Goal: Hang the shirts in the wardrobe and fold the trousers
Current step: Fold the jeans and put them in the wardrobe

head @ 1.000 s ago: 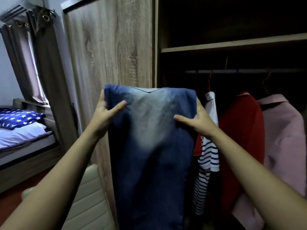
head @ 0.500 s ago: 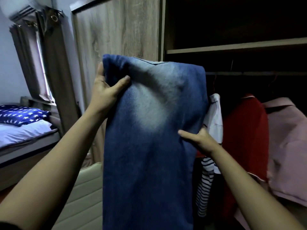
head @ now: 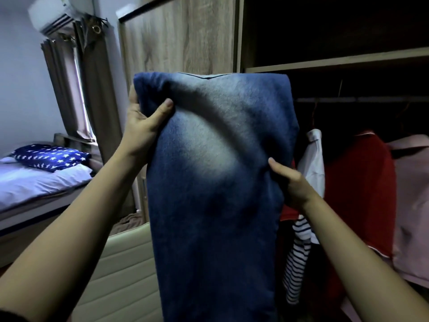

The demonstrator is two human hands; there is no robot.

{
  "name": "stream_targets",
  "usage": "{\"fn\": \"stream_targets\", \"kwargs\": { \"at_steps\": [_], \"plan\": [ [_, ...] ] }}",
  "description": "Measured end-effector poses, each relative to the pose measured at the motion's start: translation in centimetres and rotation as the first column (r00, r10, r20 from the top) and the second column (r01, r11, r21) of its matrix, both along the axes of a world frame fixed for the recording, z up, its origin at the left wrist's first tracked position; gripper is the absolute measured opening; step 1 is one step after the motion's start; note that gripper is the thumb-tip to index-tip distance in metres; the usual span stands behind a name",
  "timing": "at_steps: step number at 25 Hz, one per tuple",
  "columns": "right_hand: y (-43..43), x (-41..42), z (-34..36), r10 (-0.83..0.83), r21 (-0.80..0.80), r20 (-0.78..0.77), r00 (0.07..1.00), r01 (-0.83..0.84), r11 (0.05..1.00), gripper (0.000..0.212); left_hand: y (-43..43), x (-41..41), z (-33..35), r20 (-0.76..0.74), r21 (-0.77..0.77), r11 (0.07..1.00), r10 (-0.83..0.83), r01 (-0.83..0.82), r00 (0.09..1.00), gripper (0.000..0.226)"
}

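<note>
Before wardrobe (head: 181, 43), jeans (head: 216, 205) hanging, left hand (head: 141, 129) and right hand (head: 292, 184) fingers (head: 162, 111) pinching opposite edges.

Dim indoors, bluish cast. Daylight from window (head: 84, 112) left of left hand (head: 142, 129), slit blown out. Diagonal shadow across jeans (head: 216, 205) between both hands, pale patch below it. Near-black wardrobe (head: 336, 33) above right hand (head: 293, 184), detail lost. Soft overall, slight blur; wide-angle bending at edges.

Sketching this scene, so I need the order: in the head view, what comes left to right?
star-print pillow → left hand → jeans → right hand → red shirt → pink shirt
</note>
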State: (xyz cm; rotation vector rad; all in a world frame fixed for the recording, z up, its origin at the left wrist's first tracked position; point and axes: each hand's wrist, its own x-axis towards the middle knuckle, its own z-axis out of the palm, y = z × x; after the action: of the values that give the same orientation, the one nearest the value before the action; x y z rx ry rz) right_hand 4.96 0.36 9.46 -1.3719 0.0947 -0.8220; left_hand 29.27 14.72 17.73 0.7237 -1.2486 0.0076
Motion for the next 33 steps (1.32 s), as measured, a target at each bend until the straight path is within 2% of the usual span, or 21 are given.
{"fn": "stream_targets", "kwargs": {
  "at_steps": [3,5,7,9,11,13,14,15,16,17,18,19,20,23,25,26,27,28,29,30,33],
  "plan": [
    [0.3,0.3,0.2,0.048,0.057,-0.007,0.999,-0.048,0.997,0.063,0.6,0.0,0.0,0.005,0.012,1.0,0.02,-0.02,1.0,0.028],
    [0.7,0.7,0.1,0.063,0.09,0.02,0.998,-0.065,0.994,0.062,0.9,0.3,0.0,0.046,0.07,0.99,0.116,-0.119,0.992,0.022],
    [1.0,0.9,0.0,0.067,0.124,0.033,0.997,-0.07,0.99,0.055,0.8,1.2,0.0,0.184,0.183,0.929,0.289,-0.322,0.94,0.015],
    [1.4,0.9,0.1,0.02,0.118,0.025,0.999,-0.023,0.993,0.039,0.6,2.1,-0.3,0.321,0.282,0.822,0.405,-0.495,0.856,0.022],
    [1.6,0.9,0.4,-0.047,0.097,-0.001,0.999,0.047,0.994,0.028,0.2,2.3,-0.6,0.268,0.368,0.781,0.431,-0.505,0.862,0.022],
    [1.7,1.0,0.9,-0.071,0.124,-0.011,0.997,0.072,0.99,0.025,-0.1,2.7,-0.4,0.042,0.545,0.772,0.364,-0.327,0.93,0.018],
    [1.7,1.1,1.4,-0.06,0.154,-0.012,0.998,0.061,0.986,0.025,-0.1,2.9,-0.3,-0.135,0.643,0.757,0.26,-0.115,0.956,0.021],
    [1.6,1.2,1.8,-0.042,0.201,-0.022,0.999,0.045,0.979,0.027,0.2,2.8,-0.4,-0.355,0.663,0.733,0.126,0.154,0.926,0.028],
    [1.5,1.3,2.3,-0.031,0.255,-0.044,0.999,0.041,0.966,0.029,0.3,3.0,-1.1,-0.535,0.583,0.726,0.003,0.366,0.845,0.038],
    [1.2,1.4,2.6,-0.031,0.304,-0.07,0.997,0.051,0.951,0.03,0.5,2.7,-2.4,-0.654,0.458,0.736,-0.102,0.499,0.75,0.048],
    [0.8,1.5,2.8,-0.037,0.345,-0.105,0.994,0.072,0.936,0.031,0.2,2.6,-4.6,-0.696,0.372,0.752,-0.161,0.544,0.699,0.054],
    [0.3,1.7,2.7,-0.058,0.384,-0.134,0.989,0.106,0.917,0.031,0.2,1.9,-6.5,-0.715,0.356,0.737,-0.18,0.574,0.675,0.056],
    [-0.1,2.0,2.3,-0.084,0.414,-0.164,0.983,0.146,0.899,0.031,0.0,1.6,-8.4,-0.716,0.418,0.701,-0.137,0.578,0.684,0.055],
    [-0.6,2.1,0.8,-0.099,0.431,-0.271,0.957,0.213,0.877,0.03,0.1,0.7,-10.3,-0.719,0.566,0.507,-0.083,0.651,0.69,0.047],
    [-0.2,1.0,0.3,-0.031,0.381,-0.276,0.961,0.139,0.914,0.02,0.1,0.6,-9.9,-0.714,0.576,0.517,-0.057,0.632,0.698,0.022],
    [0.1,0.2,0.2,0.005,0.332,-0.282,0.959,0.093,0.939,0.015,0.0,0.8,-10.0,-0.699,0.555,0.552,-0.097,0.623,0.709,0.034],
    [0.6,-0.6,0.1,0.034,0.281,-0.287,0.957,0.05,0.958,0.014,0.2,0.8,-9.8,-0.688,0.532,0.57,-0.141,0.627,0.712,0.061],
    [1.1,-1.2,0.0,0.053,0.239,-0.292,0.955,0.019,0.971,0.02,0.3,1.2,-9.8,-0.655,0.528,0.606,-0.156,0.596,0.739,0.087],
    [1.2,-1.5,-0.2,0.052,0.21,-0.293,0.955,0.012,0.978,0.026,0.3,1.7,-9.8,-0.586,0.567,0.65,-0.113,0.506,0.802,0.103],
    [1.1,-1.5,-0.4,0.041,0.201,-0.277,0.96,0.016,0.98,0.03,0.1,2.1,-9.8,-0.477,0.631,0.672,-0.058,0.387,0.877,0.103],
    [0.4,-1.1,-0.4,-0.032,0.248,-0.233,0.972,0.091,0.964,0.025,-0.2,1.8,-8.5,-0.267,0.746,0.636,0.011,0.199,0.964,0.057]
  ]
}}
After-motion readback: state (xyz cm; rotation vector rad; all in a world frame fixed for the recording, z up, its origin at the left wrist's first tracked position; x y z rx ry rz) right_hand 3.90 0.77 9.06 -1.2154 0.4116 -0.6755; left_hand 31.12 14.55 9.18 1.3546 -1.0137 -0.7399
